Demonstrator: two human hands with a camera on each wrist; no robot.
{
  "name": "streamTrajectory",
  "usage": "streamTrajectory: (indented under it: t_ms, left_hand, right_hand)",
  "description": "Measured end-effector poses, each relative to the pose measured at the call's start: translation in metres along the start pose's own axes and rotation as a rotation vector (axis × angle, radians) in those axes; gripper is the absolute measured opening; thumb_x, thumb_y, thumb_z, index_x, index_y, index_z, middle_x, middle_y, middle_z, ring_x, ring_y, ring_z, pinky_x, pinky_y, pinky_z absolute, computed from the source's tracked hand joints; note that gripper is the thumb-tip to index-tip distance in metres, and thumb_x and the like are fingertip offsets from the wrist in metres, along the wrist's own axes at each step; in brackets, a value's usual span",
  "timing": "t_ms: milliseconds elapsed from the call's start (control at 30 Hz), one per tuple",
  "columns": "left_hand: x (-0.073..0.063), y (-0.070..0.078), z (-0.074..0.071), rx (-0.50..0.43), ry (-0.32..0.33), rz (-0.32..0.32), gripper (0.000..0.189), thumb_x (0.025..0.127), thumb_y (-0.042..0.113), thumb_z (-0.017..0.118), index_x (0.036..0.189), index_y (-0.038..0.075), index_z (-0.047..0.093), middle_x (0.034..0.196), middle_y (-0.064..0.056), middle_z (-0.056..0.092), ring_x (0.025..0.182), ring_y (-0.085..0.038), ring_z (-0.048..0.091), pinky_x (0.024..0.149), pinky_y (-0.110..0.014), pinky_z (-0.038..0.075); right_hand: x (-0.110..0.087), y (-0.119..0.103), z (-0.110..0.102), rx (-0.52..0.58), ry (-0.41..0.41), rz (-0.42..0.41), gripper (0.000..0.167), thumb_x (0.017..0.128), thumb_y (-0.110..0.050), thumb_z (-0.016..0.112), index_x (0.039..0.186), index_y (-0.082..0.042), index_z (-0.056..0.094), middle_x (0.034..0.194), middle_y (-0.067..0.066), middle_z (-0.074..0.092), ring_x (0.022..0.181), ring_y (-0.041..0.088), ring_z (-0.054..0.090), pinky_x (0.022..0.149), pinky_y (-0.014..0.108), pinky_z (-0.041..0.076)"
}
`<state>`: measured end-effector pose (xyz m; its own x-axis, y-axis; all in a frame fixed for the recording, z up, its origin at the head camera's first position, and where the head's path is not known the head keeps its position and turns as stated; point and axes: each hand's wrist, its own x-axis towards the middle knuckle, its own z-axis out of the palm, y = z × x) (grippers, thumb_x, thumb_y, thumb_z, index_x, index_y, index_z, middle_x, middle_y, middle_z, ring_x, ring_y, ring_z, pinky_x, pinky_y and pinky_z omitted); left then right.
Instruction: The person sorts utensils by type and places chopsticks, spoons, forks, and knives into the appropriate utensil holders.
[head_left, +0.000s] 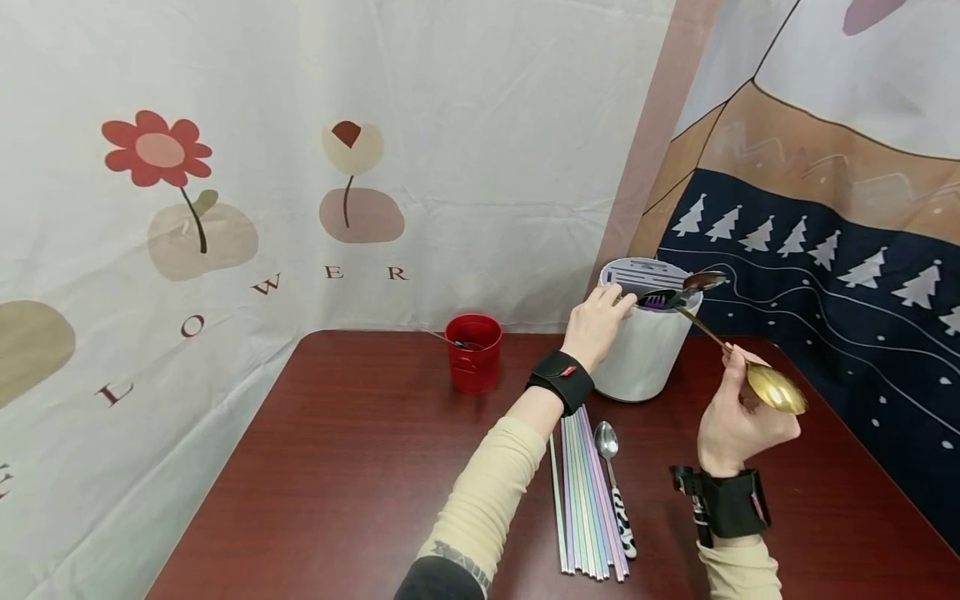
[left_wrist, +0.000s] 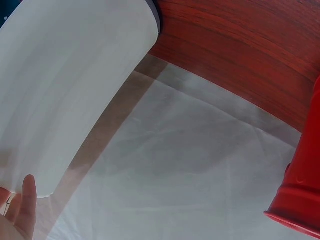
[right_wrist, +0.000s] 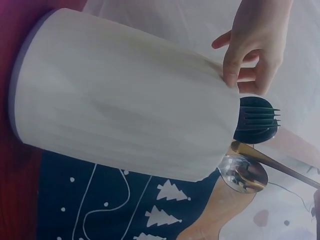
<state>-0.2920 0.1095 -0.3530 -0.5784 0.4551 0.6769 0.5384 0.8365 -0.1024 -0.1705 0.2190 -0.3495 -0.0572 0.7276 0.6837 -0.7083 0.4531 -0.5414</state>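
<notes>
My left hand [head_left: 597, 327] pinches the near-left rim of a tall white container [head_left: 637, 354], thumb outside and fingers over the edge, also seen from the side in the right wrist view. My right hand [head_left: 742, 417] holds a gold spoon [head_left: 777, 389] by its handle, bowl outward to the right. The spoon's handle end slants down to the container's mouth. Out of the mouth stick a silver spoon [right_wrist: 244, 174], a dark spoon [right_wrist: 252, 135] and a fork [right_wrist: 262, 117]. Their lower parts are hidden inside the container.
Left of the container stands a red cup [head_left: 474, 358] with a thin metal utensil in it. Several pastel chopsticks [head_left: 588, 492] lie on the brown table [head_left: 360, 467], beside a spoon with a black-and-white handle [head_left: 619, 512]. Printed cloths [head_left: 487, 167] hang behind.
</notes>
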Motion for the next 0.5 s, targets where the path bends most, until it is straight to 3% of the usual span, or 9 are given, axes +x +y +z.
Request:
streamTrajectory:
  t_ms: [300, 400, 500]
  left_hand:
    - [0.001, 0.000, 0.000, 0.017, -0.025, 0.001, 0.024, 0.100, 0.035, 0.041, 0.112, 0.028, 0.061, 0.109, 0.008, 0.058, 0.111, -0.008, 0.056, 0.076, -0.018, 0.053]
    - [0.001, 0.000, 0.000, 0.019, -0.024, 0.000, 0.024, 0.100, 0.035, 0.041, 0.112, 0.028, 0.061, 0.109, 0.008, 0.058, 0.111, -0.008, 0.056, 0.076, -0.018, 0.053]
    - [0.001, 0.001, 0.000, 0.016, -0.026, 0.000, 0.024, 0.100, 0.035, 0.041, 0.112, 0.028, 0.061, 0.109, 0.008, 0.058, 0.111, -0.008, 0.056, 0.075, -0.019, 0.054]
  right_hand:
    - [0.017, 0.019, 0.016, -0.201, -0.117, 0.015, 0.017, 0.087, -0.018, 0.069, 0.088, -0.001, 0.074, 0.083, -0.003, 0.073, 0.071, -0.007, 0.066, 0.069, 0.009, 0.050]
    - [0.027, 0.026, 0.021, -0.270, -0.175, 0.025, 0.023, 0.088, -0.024, 0.068, 0.090, -0.002, 0.073, 0.083, -0.002, 0.072, 0.071, -0.013, 0.062, 0.067, 0.005, 0.047]
    - [0.034, 0.029, 0.026, -0.327, -0.244, 0.034, 0.031, 0.089, -0.029, 0.066, 0.093, 0.002, 0.071, 0.085, 0.008, 0.073, 0.072, -0.018, 0.058, 0.067, 0.003, 0.044]
